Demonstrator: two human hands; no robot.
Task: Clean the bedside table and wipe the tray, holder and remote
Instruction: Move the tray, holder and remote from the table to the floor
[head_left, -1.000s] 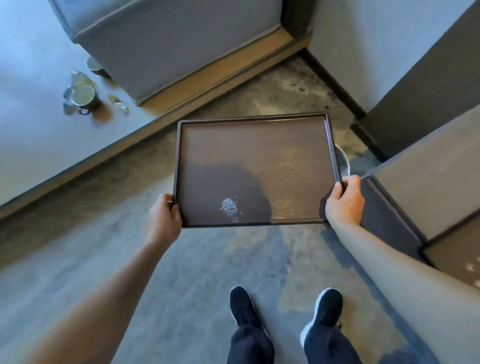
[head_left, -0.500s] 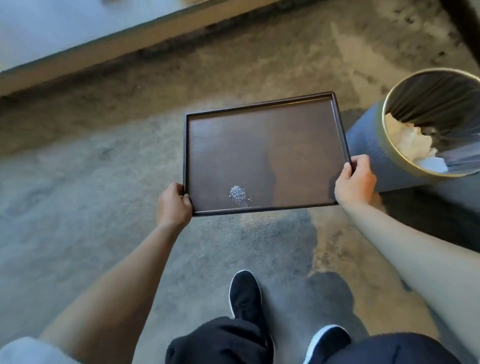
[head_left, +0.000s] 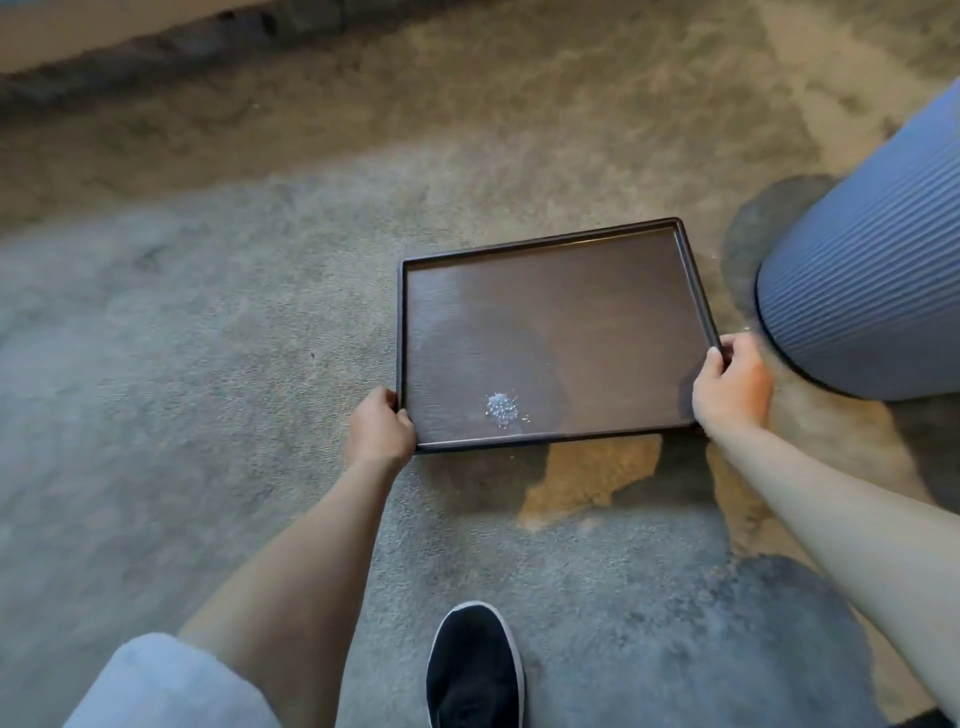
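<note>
We hold a dark tray (head_left: 571, 322) above carpet: left hand (head_left: 382, 428) grips its near-left corner, right hand (head_left: 732, 387) its right edge, beside a ribbed bin (head_left: 872, 291). Pale crumbs (head_left: 501, 408) lie near the tray's front edge.

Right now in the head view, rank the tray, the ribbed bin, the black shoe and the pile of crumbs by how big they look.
1. tray
2. ribbed bin, cut off at the frame edge, so possibly larger than the tray
3. black shoe, nearer the camera
4. crumbs
</note>
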